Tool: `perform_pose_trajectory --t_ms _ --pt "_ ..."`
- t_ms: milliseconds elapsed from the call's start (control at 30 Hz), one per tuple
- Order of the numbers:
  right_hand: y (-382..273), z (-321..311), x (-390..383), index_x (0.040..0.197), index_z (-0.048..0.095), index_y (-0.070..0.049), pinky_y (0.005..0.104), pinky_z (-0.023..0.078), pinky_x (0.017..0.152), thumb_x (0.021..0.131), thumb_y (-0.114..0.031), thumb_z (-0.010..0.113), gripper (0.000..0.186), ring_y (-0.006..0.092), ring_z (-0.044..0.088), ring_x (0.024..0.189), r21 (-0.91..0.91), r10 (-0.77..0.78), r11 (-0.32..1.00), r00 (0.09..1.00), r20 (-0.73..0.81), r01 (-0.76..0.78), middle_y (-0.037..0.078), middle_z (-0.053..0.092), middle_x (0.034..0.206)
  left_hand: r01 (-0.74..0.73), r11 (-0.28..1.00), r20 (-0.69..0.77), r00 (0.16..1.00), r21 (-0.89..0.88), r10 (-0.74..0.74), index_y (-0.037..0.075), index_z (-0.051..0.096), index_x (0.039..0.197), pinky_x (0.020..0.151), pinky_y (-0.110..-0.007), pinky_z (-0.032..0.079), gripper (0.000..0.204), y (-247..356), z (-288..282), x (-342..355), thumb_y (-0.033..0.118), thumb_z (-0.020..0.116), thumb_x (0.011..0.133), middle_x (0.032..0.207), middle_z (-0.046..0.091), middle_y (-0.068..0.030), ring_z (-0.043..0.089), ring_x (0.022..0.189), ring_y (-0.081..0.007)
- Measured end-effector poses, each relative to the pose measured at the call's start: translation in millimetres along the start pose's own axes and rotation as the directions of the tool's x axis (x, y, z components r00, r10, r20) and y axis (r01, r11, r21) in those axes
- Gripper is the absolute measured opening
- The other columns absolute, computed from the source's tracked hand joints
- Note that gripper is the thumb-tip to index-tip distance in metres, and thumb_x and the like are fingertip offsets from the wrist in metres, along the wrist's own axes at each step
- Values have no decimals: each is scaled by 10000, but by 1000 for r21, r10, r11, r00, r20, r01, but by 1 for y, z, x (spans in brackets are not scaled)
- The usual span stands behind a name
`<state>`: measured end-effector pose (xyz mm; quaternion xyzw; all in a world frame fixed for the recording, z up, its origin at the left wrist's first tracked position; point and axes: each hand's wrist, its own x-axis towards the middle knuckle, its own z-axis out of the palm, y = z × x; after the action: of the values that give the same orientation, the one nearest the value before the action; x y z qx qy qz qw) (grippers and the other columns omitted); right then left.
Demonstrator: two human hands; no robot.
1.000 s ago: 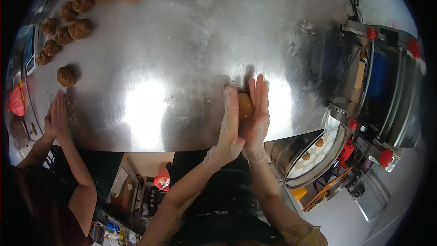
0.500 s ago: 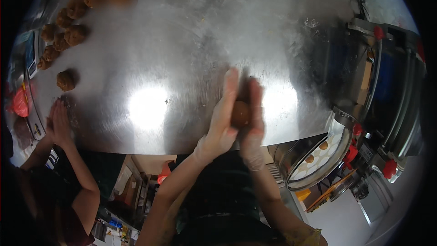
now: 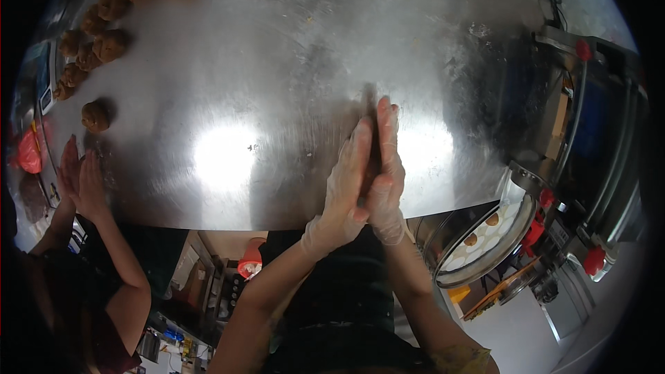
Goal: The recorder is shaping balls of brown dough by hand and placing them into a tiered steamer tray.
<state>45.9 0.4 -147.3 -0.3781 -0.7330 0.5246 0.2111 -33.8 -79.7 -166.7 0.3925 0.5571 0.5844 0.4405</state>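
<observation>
My left hand [image 3: 348, 187] and my right hand [image 3: 386, 170], both in clear gloves, press toward each other with long, straight fingers above the steel table [image 3: 263, 62]. A brown dough ball [image 3: 370, 166] is held between the palms, mostly hidden by them. At the upper left several lumpy brown dough pieces [image 3: 111, 45] sit in a group, with a single piece [image 3: 95, 116] a little nearer.
A co-worker's hands [image 3: 89, 180] are at the left table edge, near a red bag [image 3: 30, 151]. On the right stand a steel machine with red knobs [image 3: 594, 260] and a round tray [image 3: 455, 263] holding small dough balls on white paper. Cables run at the back right.
My hands have shifted slightly against each other, the right one now reaching farther forward, and the ball between them is more hidden. The co-worker's hands have parted slightly.
</observation>
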Motion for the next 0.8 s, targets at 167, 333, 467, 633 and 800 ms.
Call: perform_pose_trajectory --t_ms 167,333,467,633,800 --pt "18 11 -30 1536 228 59 486 122 1220 929 -783 180 1039 424 97 1512 42 32 999 993 -118 -28 227 226 1614 -56 998 -145 988 -21 52 -93 141 1540 1202 -430 203 1052 -11 -9 22 753 279 929 1611 157 -289 181 1507 -392" --pt "14 4 -15 1542 217 53 500 115 1218 932 -780 165 1033 419 72 1515 44 79 996 984 -161 -73 222 194 1625 -44 998 -22 999 51 46 -95 128 1539 1209 -449 182 1064 -10 3 -4 773 197 928 1610 143 -297 148 1510 -400" --pt "27 10 -27 1550 203 38 509 116 1218 957 -745 161 983 426 62 1515 43 -94 994 974 -208 105 224 183 1627 -124 991 -269 954 58 136 -97 101 1539 1217 -461 144 1054 -22 -4 9 761 206 937 1612 105 -308 116 1509 -423" --pt "26 13 -27 1558 209 7 529 128 1218 987 -695 181 906 436 108 1507 21 -133 990 981 -143 137 234 215 1614 -2 999 -96 995 -33 -1 -111 45 1535 1216 -452 149 1073 4 4 29 754 258 937 1613 66 -318 113 1507 -433" --pt "27 -6 9 1525 258 67 507 165 1214 988 -692 217 931 442 190 1489 -72 -139 988 988 -70 134 251 258 1594 -18 999 -53 998 29 20 -105 63 1538 1204 -463 185 1078 -7 6 42 765 246 930 1616 76 -310 117 1502 -450"
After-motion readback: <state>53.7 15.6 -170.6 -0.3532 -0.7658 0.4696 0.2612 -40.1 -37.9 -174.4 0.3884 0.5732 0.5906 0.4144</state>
